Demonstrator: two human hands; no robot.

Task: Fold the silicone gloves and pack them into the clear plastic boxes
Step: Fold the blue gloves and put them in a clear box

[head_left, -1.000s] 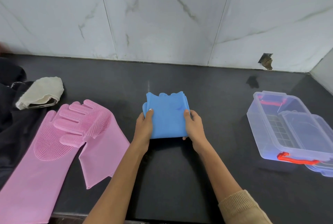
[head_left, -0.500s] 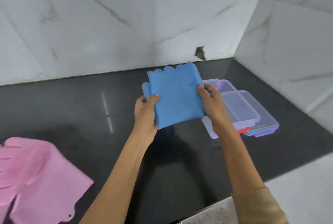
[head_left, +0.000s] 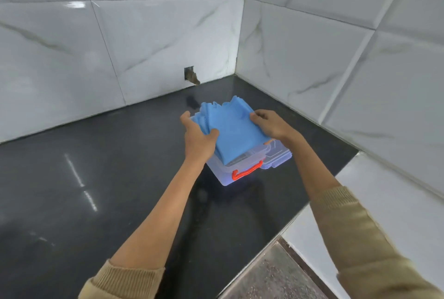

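Observation:
The folded blue silicone gloves hang tilted over the open clear plastic box, their lower corner dipping into it. My left hand grips the bundle's left edge and my right hand grips its right edge. The box has a red handle on its near side and sits on the black counter near the wall corner. A clear lid lies against the box's right side. The pink gloves are out of view.
White marble-look tiled walls meet in a corner just behind and to the right of the box. A small hole in the wall sits at counter level. The counter's edge runs diagonally at the right, with a white ledge beyond it.
Both hands lifted the folded blue gloves off the counter and carried them right to the box. My view turned right, so the pink gloves left the frame.

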